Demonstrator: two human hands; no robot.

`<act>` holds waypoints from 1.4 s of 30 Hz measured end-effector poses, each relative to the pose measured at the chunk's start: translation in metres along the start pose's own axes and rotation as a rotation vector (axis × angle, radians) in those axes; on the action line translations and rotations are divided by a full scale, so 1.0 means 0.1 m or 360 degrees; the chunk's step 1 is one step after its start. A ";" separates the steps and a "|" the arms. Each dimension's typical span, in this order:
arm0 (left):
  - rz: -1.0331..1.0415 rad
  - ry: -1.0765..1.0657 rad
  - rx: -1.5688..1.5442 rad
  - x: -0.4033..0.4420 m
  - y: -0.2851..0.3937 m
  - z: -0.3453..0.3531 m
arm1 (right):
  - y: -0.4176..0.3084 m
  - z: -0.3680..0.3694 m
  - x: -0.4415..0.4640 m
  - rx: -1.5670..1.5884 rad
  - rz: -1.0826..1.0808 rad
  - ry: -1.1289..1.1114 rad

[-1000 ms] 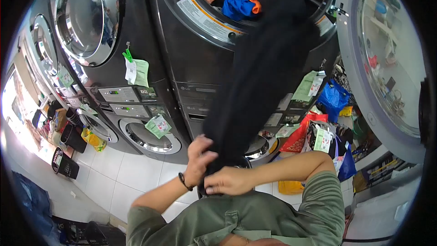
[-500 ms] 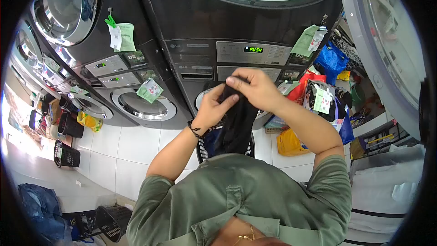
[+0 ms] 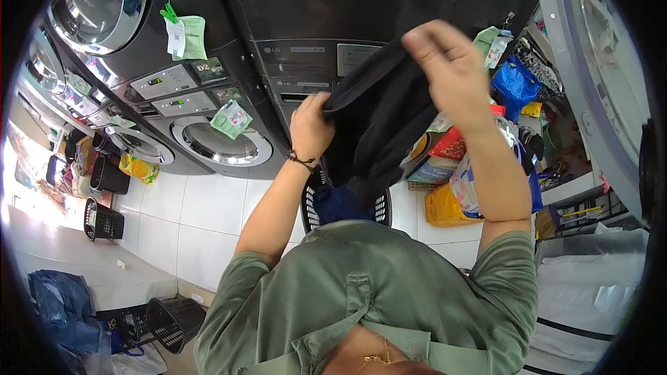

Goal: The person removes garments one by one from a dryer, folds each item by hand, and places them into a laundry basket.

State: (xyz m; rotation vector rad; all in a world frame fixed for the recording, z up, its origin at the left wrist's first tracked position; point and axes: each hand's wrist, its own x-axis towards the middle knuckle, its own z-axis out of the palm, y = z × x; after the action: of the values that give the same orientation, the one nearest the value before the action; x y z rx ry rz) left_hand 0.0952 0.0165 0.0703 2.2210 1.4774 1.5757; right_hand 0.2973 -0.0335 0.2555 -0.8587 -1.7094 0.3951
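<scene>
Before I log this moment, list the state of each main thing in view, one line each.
Black garment: unfolded, held up between both hands
Left hand: gripping the garment's edge
Right hand: gripping its upper corner, blurred
Basket: upright, dark blue cloth inside
Large door at right: open
Lower-left machine door: closed
Upper D2 panel: lit

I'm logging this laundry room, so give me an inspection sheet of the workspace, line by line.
Surface: white tiled floor.
Job's things: black garment held up, opened out, above a perforated basket containing dark blue cloth.
Clutter: yellow bag, blue bag and others at right.
Hands: left hand grips one side; right hand, blurred, grips the other, higher in view.
Cables: nothing seen.
Surroundings: dark machines with green slips; open round door at right.
</scene>
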 end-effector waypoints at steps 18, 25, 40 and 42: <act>-0.0270 -0.1227 -0.1073 0.19 -0.84 -2.25 | 1.43 -1.97 -0.83 0.1070 0.0860 -0.0105; -0.2002 -0.0747 -0.2341 -1.16 -1.13 -1.18 | 1.59 -0.31 -1.91 0.1598 0.1908 -0.0267; -0.1471 -0.0733 -0.0814 -0.72 -1.43 -1.76 | 1.93 -0.14 -1.59 0.0715 0.1303 -0.0270; -0.1409 -0.0381 -0.1105 -0.74 -1.36 -1.76 | 1.93 -0.22 -1.60 0.0729 0.1213 -0.0159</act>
State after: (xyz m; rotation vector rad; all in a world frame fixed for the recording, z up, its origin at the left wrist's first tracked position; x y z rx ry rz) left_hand -0.1287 -0.0410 0.0322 1.0842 1.2724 1.1816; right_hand 0.4007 -0.0207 0.0267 -1.1270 -1.2386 1.3017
